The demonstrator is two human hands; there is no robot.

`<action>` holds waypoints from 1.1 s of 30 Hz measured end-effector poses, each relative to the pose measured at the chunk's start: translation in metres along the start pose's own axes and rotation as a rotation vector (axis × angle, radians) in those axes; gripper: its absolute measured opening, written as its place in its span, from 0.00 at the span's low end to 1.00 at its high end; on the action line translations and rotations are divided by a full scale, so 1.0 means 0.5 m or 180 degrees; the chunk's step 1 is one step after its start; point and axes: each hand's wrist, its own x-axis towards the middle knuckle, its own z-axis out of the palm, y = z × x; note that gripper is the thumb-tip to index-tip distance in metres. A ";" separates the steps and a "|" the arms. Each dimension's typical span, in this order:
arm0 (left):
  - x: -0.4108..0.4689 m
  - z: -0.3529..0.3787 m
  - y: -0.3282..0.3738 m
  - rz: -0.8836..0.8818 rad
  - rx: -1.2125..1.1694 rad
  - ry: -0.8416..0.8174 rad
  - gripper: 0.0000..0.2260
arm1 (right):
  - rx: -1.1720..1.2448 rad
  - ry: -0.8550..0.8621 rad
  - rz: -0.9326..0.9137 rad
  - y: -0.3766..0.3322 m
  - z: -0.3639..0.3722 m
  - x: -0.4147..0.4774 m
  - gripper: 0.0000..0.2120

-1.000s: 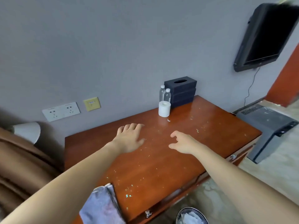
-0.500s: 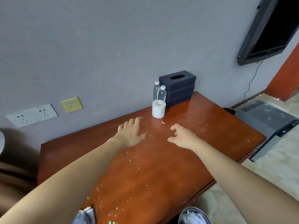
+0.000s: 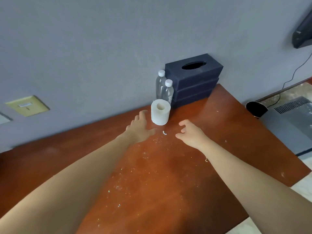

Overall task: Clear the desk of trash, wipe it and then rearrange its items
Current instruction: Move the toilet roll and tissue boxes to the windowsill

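Overhead, crumb-speckled wooden desk (image 3: 168, 174) against grey wall (image 3: 101, 48), both hands, left (image 3: 140, 127) and right (image 3: 190, 134), spread empty.

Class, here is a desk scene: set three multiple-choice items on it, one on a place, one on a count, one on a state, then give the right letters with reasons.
1. Where does the white toilet paper roll stand?
A. in front of the two clear plastic bottles
B. on top of the black tissue box
C. at the desk's near edge

2. How many white-capped bottles stand by the wall?
A. one
B. two
C. four

3. What state is the brown wooden desk top in?
A. spotless
B. flooded
C. strewn with small white scraps

Answers: 1 A, the roll stands just before the bottles; 2 B, two caps show; 3 C, scraps dot the wood between the empty left hand and right hand.
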 end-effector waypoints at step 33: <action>0.289 0.088 -0.048 -0.0041 -0.1116 0.0301 0.42 | 0.0805 -0.0146 -0.0013 0.010 0.073 0.337 0.19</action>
